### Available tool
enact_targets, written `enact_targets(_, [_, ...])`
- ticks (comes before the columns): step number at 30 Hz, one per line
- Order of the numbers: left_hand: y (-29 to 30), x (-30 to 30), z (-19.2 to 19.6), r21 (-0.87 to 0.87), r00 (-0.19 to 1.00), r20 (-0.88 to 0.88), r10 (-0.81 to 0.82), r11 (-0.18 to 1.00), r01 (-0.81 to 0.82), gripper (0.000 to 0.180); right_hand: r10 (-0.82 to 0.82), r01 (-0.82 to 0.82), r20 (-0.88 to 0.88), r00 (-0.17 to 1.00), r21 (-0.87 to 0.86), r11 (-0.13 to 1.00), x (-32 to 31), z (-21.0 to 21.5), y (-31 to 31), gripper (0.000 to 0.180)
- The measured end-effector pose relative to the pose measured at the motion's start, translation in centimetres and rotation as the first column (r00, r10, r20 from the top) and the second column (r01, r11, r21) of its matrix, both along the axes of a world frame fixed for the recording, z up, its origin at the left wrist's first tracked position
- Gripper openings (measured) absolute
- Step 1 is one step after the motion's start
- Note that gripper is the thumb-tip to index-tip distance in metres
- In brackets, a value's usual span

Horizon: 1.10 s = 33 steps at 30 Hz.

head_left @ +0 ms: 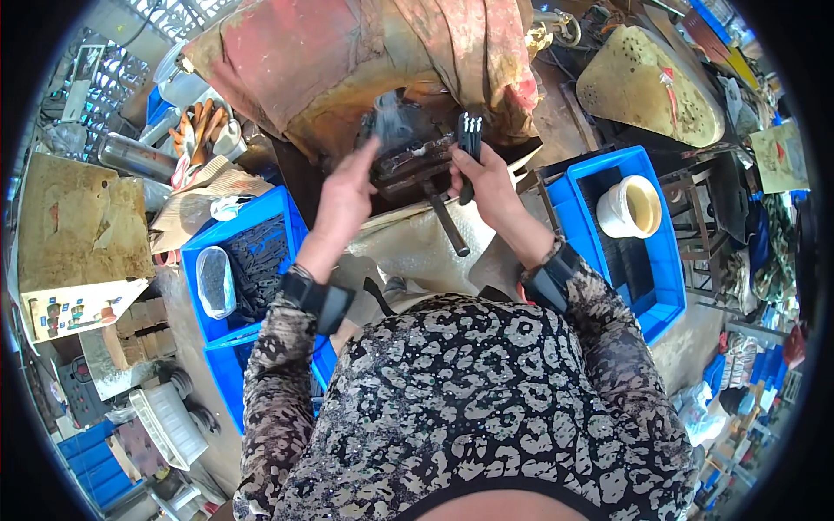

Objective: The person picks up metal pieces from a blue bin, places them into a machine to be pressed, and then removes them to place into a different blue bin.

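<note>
My right hand (488,181) grips a bundle of several narrow black strips (471,143) with bright, silvery tips pointing up. My left hand (347,187) is raised beside a dark machine (395,130), slightly blurred, its fingers stretched toward it and nothing visible in them. Between the hands, a dark metal bar handle (447,221) sticks out toward me from the machine's front. The machine's inside is dark and hazy, and its details are hard to make out. Stained reddish cloth (347,69) drapes over its top. Pale sheeting (417,252) lies below the handle.
On the left, a blue crate (300,221) holds many dark pieces and a clear plastic container (215,282). To the right, another blue crate (669,260) holds black strips and a white bucket (627,208). A worn beige triangular seat (651,87) stands far right, a stained box (82,226) far left.
</note>
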State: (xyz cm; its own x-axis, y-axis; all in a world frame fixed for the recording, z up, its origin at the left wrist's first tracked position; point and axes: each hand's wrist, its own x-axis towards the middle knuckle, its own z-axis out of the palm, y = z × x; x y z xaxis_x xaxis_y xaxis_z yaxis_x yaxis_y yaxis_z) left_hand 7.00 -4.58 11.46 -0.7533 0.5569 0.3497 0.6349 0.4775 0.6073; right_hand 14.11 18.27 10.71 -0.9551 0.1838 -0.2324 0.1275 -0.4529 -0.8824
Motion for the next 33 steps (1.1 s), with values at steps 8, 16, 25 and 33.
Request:
enact_targets(8, [-0.9, -7.6, -8.6, -0.096, 0.965, 0.186, 0.185, 0.981, -0.17, 0.053, 0.238, -0.256, 0.111, 0.965, 0.602, 0.756, 6.9, -0.2, 1.7, 0.03])
enact_targets(16, [0.1, -8.5, -11.4, -0.19, 0.995, 0.06, -0.081, 0.978, 0.091, 0.049, 0.462, -0.382, 0.096, 0.882, 0.72, 0.579, 9.5, -0.9, 0.8, 0.041])
enact_targets(25, [0.6, -8.3, -10.7, -0.24, 0.992, 0.103, -0.071, 0.966, 0.094, 0.05, 0.558, -0.157, -0.052, 0.828, 0.934, 0.32, 9.8, -0.8, 0.4, 0.033])
enact_targets(33, [0.4, -8.7, -11.3, -0.286, 0.993, 0.071, -0.093, 0.952, 0.109, 0.051, 0.564, -0.12, -0.061, 0.824, 0.953, 0.278, 9.8, -0.8, 0.2, 0.038])
